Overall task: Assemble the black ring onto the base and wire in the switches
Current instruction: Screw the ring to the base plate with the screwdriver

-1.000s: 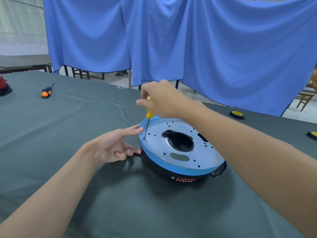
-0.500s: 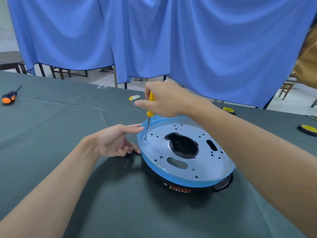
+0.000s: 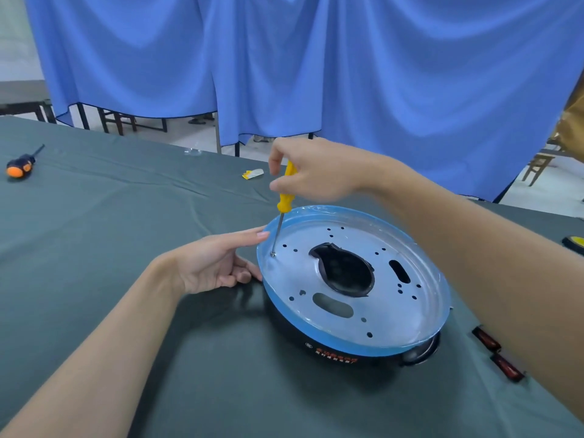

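Grey-green table cloth (image 3: 126,216). Right of centre on it: round silver base (image 3: 407,314), blue-filmed rim, many punched holes, lying atop black ring (image 3: 300,339) with red lettering. Left hand (image 3: 215,263): index straight, touching rim, other fingers loosely bent. Right hand (image 3: 316,172): pinching yellow screwdriver (image 3: 286,191), tip on screw (image 3: 273,254).

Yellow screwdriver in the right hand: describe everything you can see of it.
The yellow screwdriver has a slim yellow plastic-looking handle and a thin bare metal shaft. It stands nearly upright, top leaning slightly right. The right hand grips the handle's upper part; the tip sits on a small screw near the left edge of the blue-filmed metal plate.
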